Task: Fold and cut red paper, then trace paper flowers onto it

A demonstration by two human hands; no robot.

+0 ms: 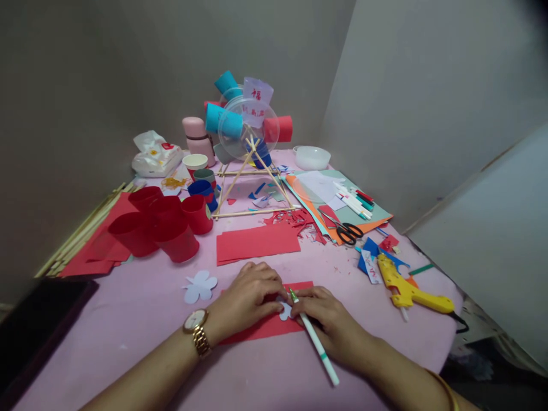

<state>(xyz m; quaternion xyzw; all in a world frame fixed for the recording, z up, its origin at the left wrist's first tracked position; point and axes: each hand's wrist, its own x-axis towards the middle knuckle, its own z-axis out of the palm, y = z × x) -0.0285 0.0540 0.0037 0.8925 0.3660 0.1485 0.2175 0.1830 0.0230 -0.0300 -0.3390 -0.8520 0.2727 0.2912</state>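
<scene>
A small white paper flower (pixel 285 311) lies over a sheet of red paper (pixel 252 334), its upper part hidden by fingers. My left hand (pixel 257 294), with a watch on the wrist, has its curled fingers and thumb on the flower. Close beside it, my right hand (pixel 323 319) touches the flower's right edge with its fingertips. A white marker pen (pixel 317 345) with a green tip slants through the right hand, its tip pointing up and away. To the left lies a larger white paper flower (pixel 200 287) on the pink tablecloth.
Red paper cups (pixel 175 240), red sheets (pixel 257 242) and a stick-framed wheel (pixel 252 148) with cups stand beyond. Scissors (pixel 347 233), markers (pixel 355 202) and a yellow glue gun (pixel 406 291) lie right. A black object (pixel 43 331) is at the left edge.
</scene>
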